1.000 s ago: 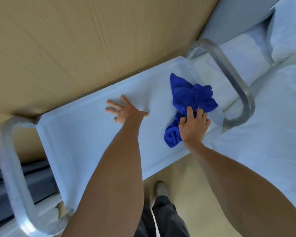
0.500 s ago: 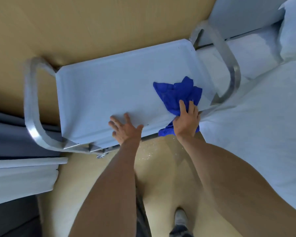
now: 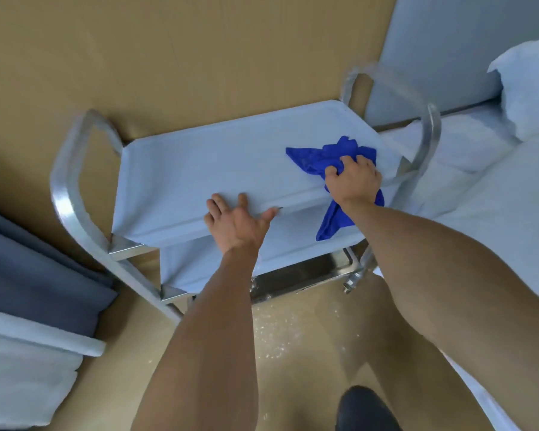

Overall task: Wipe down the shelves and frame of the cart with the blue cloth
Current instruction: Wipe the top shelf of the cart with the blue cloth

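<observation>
A steel cart stands against the tan wall, its pale top shelf (image 3: pixel 206 163) seen from above, with a lower shelf (image 3: pixel 287 247) and a bottom metal shelf (image 3: pixel 302 275) showing under the front edge. Curved frame handles rise at the left (image 3: pixel 66 181) and right (image 3: pixel 430 135) ends. My right hand (image 3: pixel 353 178) grips the bunched blue cloth (image 3: pixel 318 157) at the top shelf's front right corner; one end of the cloth hangs over the edge. My left hand (image 3: pixel 237 222) lies flat, fingers spread, on the top shelf's front rim.
A bed with white sheets (image 3: pixel 495 213) and a pillow (image 3: pixel 529 88) is close to the cart's right end. Grey and white bedding (image 3: pixel 28 290) lies at the left. A dark shoe (image 3: pixel 364 409) stands on the tan floor below.
The view has pulled back, so the lower shelves now show. My right hand has bunched the cloth tighter at the front right corner. My left hand stays on the front rim.
</observation>
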